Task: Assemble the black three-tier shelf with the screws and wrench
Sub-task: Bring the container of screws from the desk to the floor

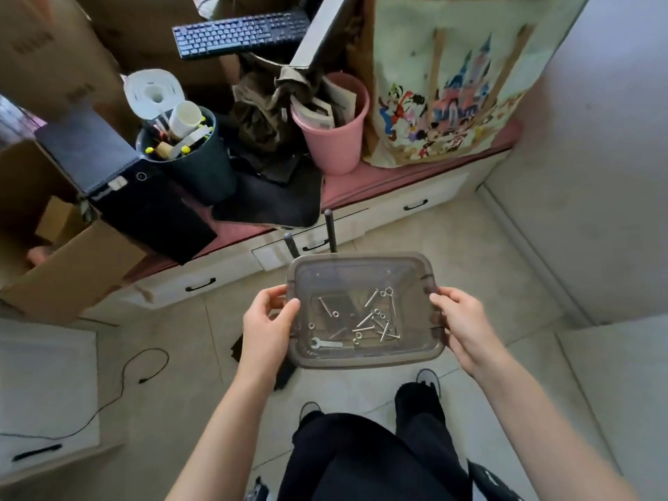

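Right now both hands hold one smoky translucent tray (365, 263) out over the tiled floor (488, 276), above the person's dark trousers (361, 461) and grey shoes (429, 378). On the tray's left edge, the left hand (265, 325) has its grip closed round the rim, thumb on top and fingers curled beneath. On the tray's right edge, the right hand (459, 325) grips the rim the same way, fingers wrapped over the side wall. Inside the tray, near its front left corner, lies a small flat silver wrench (326, 343). Toward the tray's right half sits a loose heap of silver screws (376, 320) with washers or nuts scattered among them; which ones cannot be told apart. Just beyond the tray's far rim, two black poles (330, 231) stand upright. Farther past the tray runs a low drawer bench with a pink cushion top (426, 166), carrying a pink bucket (334, 139), a dark bin (197, 168) of oddments and a cartoon-print bag (452, 85). Farthest from the tray, a black keyboard (240, 33) rests on cardboard boxes (43, 56).
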`<state>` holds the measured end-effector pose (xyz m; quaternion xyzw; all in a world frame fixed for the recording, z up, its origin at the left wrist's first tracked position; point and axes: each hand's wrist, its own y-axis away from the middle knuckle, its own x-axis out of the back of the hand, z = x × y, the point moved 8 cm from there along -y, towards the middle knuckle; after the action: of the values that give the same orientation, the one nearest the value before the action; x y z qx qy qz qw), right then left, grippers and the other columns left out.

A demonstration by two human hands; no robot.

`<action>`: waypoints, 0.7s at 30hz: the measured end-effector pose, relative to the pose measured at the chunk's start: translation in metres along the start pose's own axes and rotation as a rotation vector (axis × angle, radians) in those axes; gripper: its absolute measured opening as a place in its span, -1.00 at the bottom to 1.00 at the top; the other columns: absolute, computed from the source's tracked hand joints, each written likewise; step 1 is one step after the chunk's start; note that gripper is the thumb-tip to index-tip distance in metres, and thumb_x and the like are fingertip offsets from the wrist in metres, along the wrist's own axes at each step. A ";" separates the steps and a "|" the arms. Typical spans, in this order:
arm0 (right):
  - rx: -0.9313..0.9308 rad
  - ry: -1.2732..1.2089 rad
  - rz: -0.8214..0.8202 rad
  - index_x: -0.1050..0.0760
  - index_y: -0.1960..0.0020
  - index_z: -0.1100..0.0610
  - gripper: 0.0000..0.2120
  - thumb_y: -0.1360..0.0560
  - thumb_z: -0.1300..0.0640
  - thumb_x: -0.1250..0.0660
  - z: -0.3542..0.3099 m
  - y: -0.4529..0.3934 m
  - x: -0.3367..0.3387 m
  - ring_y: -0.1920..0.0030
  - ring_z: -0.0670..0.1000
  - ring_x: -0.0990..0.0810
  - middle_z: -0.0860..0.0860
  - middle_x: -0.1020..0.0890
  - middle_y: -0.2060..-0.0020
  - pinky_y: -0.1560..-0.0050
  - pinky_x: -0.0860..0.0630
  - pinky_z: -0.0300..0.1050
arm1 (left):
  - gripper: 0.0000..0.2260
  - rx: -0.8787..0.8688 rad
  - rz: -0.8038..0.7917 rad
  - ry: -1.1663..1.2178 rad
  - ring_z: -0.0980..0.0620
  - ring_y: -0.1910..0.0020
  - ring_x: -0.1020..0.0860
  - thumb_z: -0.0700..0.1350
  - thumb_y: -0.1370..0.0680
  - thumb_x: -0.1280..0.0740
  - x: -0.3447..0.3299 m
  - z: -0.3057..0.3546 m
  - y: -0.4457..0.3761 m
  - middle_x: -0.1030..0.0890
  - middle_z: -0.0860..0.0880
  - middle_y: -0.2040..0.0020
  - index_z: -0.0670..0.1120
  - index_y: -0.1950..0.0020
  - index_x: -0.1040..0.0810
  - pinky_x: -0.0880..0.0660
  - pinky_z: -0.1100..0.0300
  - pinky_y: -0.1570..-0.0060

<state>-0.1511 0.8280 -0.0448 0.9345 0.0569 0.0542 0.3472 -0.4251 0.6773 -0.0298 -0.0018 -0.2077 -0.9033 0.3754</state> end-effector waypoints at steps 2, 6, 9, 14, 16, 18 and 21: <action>0.007 0.021 0.003 -0.50 -0.23 0.20 -0.78 -0.61 0.29 -0.23 -0.013 -0.021 0.028 0.53 -0.24 -0.51 0.00 -0.55 0.28 0.54 -0.40 -0.35 | -0.84 0.004 -0.008 0.011 0.20 0.12 -0.65 -0.15 -0.60 -0.38 -0.036 0.002 0.001 -0.66 -0.01 -0.01 0.11 -0.08 -0.60 -0.55 0.35 0.24; 0.012 0.091 -0.039 -0.50 -0.24 0.24 -0.77 -0.61 0.29 -0.23 -0.042 -0.064 0.085 0.53 -0.22 -0.47 -0.01 -0.51 0.31 0.52 -0.40 -0.30 | -0.82 0.040 0.043 0.054 0.16 0.14 -0.66 -0.16 -0.61 -0.38 -0.107 -0.003 0.018 -0.68 -0.01 0.01 0.13 -0.08 -0.62 -0.55 0.35 0.24; 0.015 0.169 -0.071 -0.53 -0.22 0.23 -0.78 -0.59 0.28 -0.25 -0.062 -0.093 0.123 0.52 -0.17 -0.44 0.00 -0.50 0.32 0.45 -0.38 -0.25 | -0.83 0.075 0.099 0.071 0.22 0.21 -0.63 -0.16 -0.61 -0.37 -0.156 -0.007 0.032 -0.66 -0.03 0.00 0.12 -0.08 -0.61 -0.52 0.40 0.28; 0.026 0.224 -0.092 -0.56 -0.17 0.21 -0.81 -0.58 0.28 -0.26 -0.086 -0.137 0.176 0.45 -0.14 -0.48 0.04 -0.56 0.25 0.36 -0.43 -0.23 | -0.82 0.106 0.092 0.068 0.23 0.21 -0.62 -0.18 -0.62 -0.36 -0.227 -0.009 0.043 -0.62 -0.08 0.02 0.09 -0.14 -0.58 -0.54 0.38 0.25; 0.027 0.235 -0.085 -0.56 -0.16 0.22 -0.81 -0.58 0.28 -0.26 -0.089 -0.154 0.194 0.38 -0.09 -0.49 0.05 -0.57 0.22 0.28 -0.44 -0.19 | -0.80 0.128 0.064 0.049 0.26 0.23 -0.61 -0.22 -0.62 -0.35 -0.252 -0.013 0.045 -0.61 -0.08 0.03 0.06 -0.14 -0.57 -0.54 0.39 0.25; 0.032 0.239 -0.076 -0.56 -0.14 0.21 -0.83 -0.58 0.29 -0.27 -0.089 -0.169 0.207 0.34 -0.08 -0.52 0.04 -0.60 0.21 0.23 -0.47 -0.18 | -0.80 0.153 0.035 0.032 0.25 0.22 -0.63 -0.23 -0.62 -0.34 -0.270 -0.018 0.044 -0.62 -0.08 0.01 0.06 -0.14 -0.56 -0.54 0.39 0.26; 0.026 0.230 -0.046 -0.57 -0.14 0.21 -0.82 -0.57 0.29 -0.28 -0.082 -0.194 0.227 0.23 -0.04 -0.57 0.06 -0.63 0.16 0.12 -0.52 -0.15 | -0.79 0.200 -0.018 -0.030 0.14 0.20 -0.65 -0.22 -0.62 -0.34 -0.296 -0.034 0.036 -0.60 -0.12 -0.04 0.02 -0.21 -0.55 -0.56 0.34 0.25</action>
<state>0.0481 1.0597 -0.0965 0.9249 0.1184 0.1522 0.3276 -0.1830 0.8419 -0.0943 0.0242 -0.3024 -0.8812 0.3625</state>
